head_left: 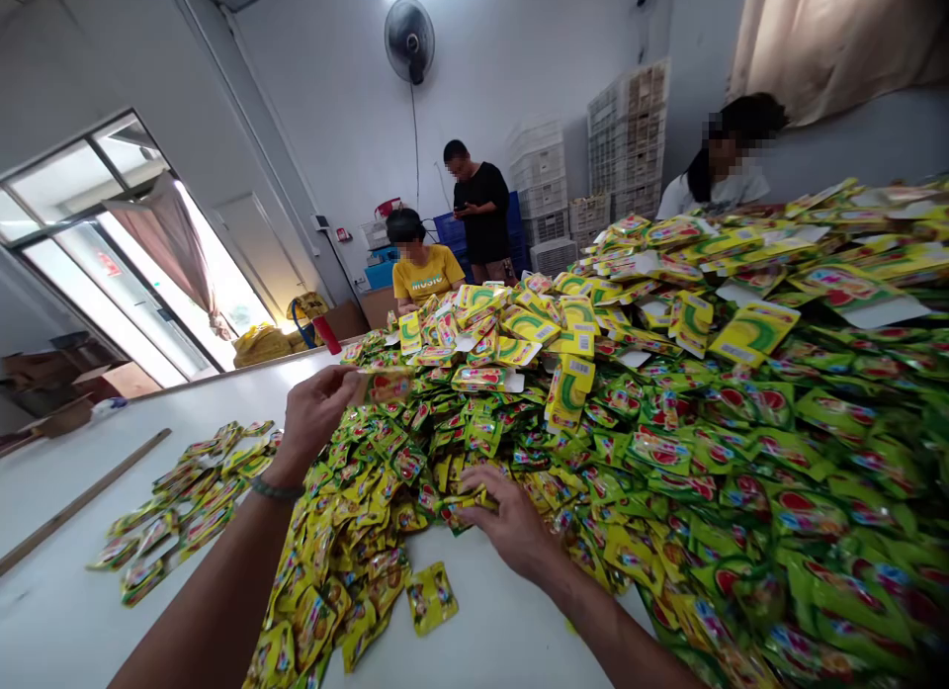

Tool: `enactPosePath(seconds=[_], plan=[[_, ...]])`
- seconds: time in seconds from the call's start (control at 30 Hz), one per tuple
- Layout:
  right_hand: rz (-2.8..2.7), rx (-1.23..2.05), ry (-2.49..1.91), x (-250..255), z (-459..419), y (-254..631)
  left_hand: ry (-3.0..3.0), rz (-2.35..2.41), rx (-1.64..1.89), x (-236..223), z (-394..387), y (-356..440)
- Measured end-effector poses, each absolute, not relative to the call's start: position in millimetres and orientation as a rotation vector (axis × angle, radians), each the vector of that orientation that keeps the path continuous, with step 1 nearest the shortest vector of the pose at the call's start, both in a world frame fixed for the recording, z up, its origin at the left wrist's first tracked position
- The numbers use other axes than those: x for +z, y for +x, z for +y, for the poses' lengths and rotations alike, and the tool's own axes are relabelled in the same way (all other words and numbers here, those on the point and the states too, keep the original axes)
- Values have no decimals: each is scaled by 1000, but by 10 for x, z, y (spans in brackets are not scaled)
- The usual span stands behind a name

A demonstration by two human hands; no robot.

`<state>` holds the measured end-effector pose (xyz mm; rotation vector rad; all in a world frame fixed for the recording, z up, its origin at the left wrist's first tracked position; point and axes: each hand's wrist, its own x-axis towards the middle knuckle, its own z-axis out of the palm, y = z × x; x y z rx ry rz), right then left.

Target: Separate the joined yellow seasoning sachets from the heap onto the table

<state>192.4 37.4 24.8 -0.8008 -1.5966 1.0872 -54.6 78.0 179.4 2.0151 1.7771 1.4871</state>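
My left hand is raised above the white table, its fingers pinched on a stack of small yellow-green sachets. My right hand lies low on the pile of sachets, fingers curled round a few of the sachets at the pile's near edge. The pile fills the middle and right of the table. One loose sachet lies on bare table between my forearms. A separate small heap of sachets lies to the left of my left arm.
Yellow cardboard backing cards top the pile at the back. Three other people are at the far side: a person in a yellow shirt, one standing in black, one at the right. Crates stack against the wall. A wooden stick lies at left.
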Motion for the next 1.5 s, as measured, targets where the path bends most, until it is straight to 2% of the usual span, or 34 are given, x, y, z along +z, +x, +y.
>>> enactPosePath(seconds=[0.1, 0.2, 0.3, 0.4, 0.53, 0.67, 0.87, 1.0, 1.17, 1.3, 1.5], plan=[[-1570, 1223, -686, 262, 360, 1944, 1691, 1508, 1241, 1568, 441, -551], [-1600, 1501, -665, 251, 310, 1924, 1413, 1361, 1052, 1169, 288, -424], [-1560, 1723, -703, 190, 283, 1873, 1136, 1202, 1137, 734, 212, -190], [-1392, 1678, -788, 109, 318, 1840, 919, 995, 1322, 374, 129, 52], [-1344, 1648, -909, 40, 387, 1845, 852, 961, 1348, 98, 62, 205], [-1432, 1576, -957, 29, 439, 1887, 939, 1055, 1322, 24, 91, 140], [-1235, 1352, -929, 82, 574, 1986, 1199, 1229, 1167, 23, 67, 76], [-1501, 1157, -1113, 60, 620, 2048, 1279, 1250, 1132, 69, 11, 83], [-1768, 1150, -1143, 0, 592, 2072, 1290, 1299, 1111, 74, -17, 75], [-1785, 1040, -1196, -7, 585, 2050, 1178, 1255, 1114, 34, -1, 102], [-1849, 1046, -1159, 58, 548, 2026, 1146, 1259, 1106, 21, 16, 140]])
